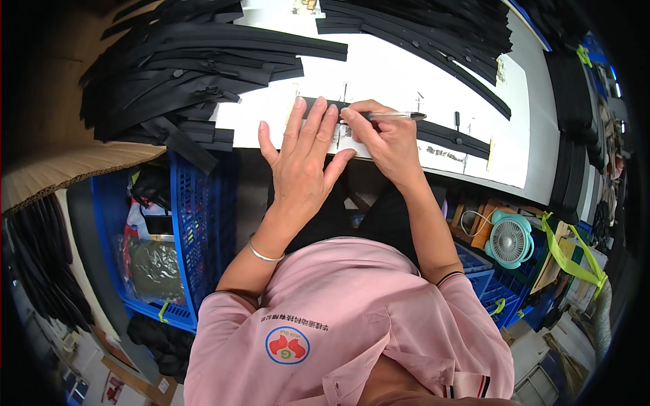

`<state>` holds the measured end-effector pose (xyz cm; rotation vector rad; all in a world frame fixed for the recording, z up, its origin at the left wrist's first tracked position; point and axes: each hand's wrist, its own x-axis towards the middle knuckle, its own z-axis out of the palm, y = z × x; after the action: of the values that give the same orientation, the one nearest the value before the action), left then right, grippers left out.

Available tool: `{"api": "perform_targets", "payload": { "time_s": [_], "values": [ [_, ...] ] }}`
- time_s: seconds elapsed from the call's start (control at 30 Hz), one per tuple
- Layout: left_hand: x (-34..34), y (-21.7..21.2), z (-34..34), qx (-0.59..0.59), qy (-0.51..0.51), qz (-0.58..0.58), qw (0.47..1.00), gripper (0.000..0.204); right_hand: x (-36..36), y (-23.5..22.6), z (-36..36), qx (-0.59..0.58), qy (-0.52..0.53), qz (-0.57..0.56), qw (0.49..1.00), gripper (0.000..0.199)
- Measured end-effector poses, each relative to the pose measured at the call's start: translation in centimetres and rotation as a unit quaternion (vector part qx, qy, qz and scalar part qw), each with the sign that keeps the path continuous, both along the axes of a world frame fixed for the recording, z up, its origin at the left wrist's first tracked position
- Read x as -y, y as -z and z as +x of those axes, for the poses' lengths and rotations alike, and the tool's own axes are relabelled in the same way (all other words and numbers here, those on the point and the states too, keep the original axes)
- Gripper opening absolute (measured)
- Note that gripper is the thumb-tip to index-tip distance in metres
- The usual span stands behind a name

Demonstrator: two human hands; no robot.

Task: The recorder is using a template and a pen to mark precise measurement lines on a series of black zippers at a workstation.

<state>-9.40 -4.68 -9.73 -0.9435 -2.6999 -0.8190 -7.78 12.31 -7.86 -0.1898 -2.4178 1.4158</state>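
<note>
A black fabric strip [450, 137] lies along the near edge of a bright white work surface [271, 111]. My left hand [302, 159] rests flat on the strip's left part, fingers stretched out and spread. Beside it, my right hand [391, 139] pinches a clear pen [399, 116] with a dark end. The pen's writing tip is hidden by my fingers, close to the strip near my left fingertips. Dark marks and lines show on the white surface around the strip. Another short dark mark or pin-like item stands out above its right part.
Piles of black strips lie at the far left [162, 74] and far right [433, 30]. A cardboard box [88, 162] borders the left side. Below the table edge are a blue plastic crate [186, 237] and a teal fan [510, 239]. Black stacks [574, 101] stand at right.
</note>
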Motion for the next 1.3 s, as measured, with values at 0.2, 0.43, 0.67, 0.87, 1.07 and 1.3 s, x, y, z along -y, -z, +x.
{"api": "perform_targets", "payload": {
  "time_s": [0.2,0.43,0.67,0.87,1.07,1.3],
  "values": [
    [-0.1,-0.1,-0.1,0.003,0.003,-0.009,1.000,0.070,-0.4,-0.4,0.3,0.023,-0.050,0.045,0.997,0.013],
    [0.0,-0.1,0.0,0.006,0.001,-0.015,1.000,0.065,-4.1,-1.9,4.2,-0.040,0.131,-0.050,0.989,0.015],
    [-0.1,-0.3,0.0,0.005,0.004,-0.030,1.000,0.065,-6.5,-0.6,4.8,-0.024,0.168,0.029,0.985,0.018],
    [-0.4,-0.9,0.4,0.016,0.001,-0.037,0.999,0.064,-6.7,-0.2,4.6,-0.012,0.166,0.049,0.985,0.018],
    [-4.7,-2.6,1.2,0.009,0.084,0.090,0.992,0.054,-6.8,0.1,4.6,-0.025,0.164,0.106,0.980,0.016],
    [-9.3,-1.6,0.1,0.016,0.108,0.176,0.978,0.016,-6.8,0.7,4.5,-0.058,0.172,0.046,0.982,0.015]
  ]
}}
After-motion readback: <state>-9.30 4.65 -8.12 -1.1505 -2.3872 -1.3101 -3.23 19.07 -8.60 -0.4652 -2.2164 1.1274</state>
